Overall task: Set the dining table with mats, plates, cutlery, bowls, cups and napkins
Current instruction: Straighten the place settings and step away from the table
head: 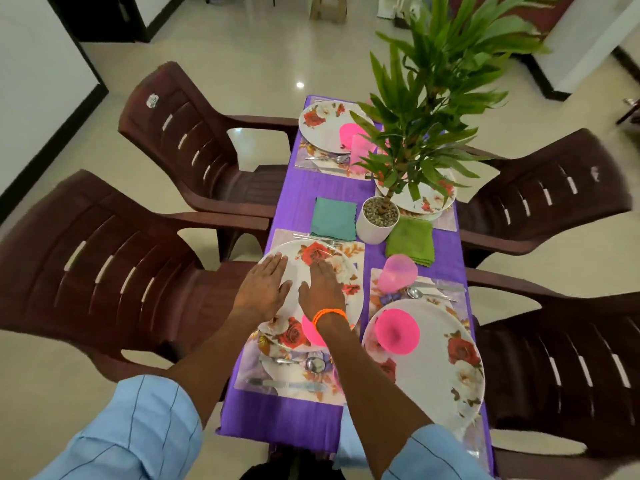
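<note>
Hands — left (264,289), right (322,289) — flat, fingers straight, on floral plate (313,254).

Glossy cream tile floor (242,57), ceiling-light glare spot beyond surface's far edge. White walls (31,81) with dark skirting. Four brown plastic armchairs: two along surface's left edge (104,258), two along right (561,202). Pale stool (329,6) far back.

Near left place: my left hand (262,289) and right hand (320,289) lie flat on the flowered plate (313,252) — I can't pass there.
Centre: I see the potted plant (375,220) standing tall — its leaves overhang the far right place.
Free strip: I see bare purple cloth (304,194) beyond the teal napkin (334,220).
Sides: four brown chairs (114,258) crowd the table edges.
</note>
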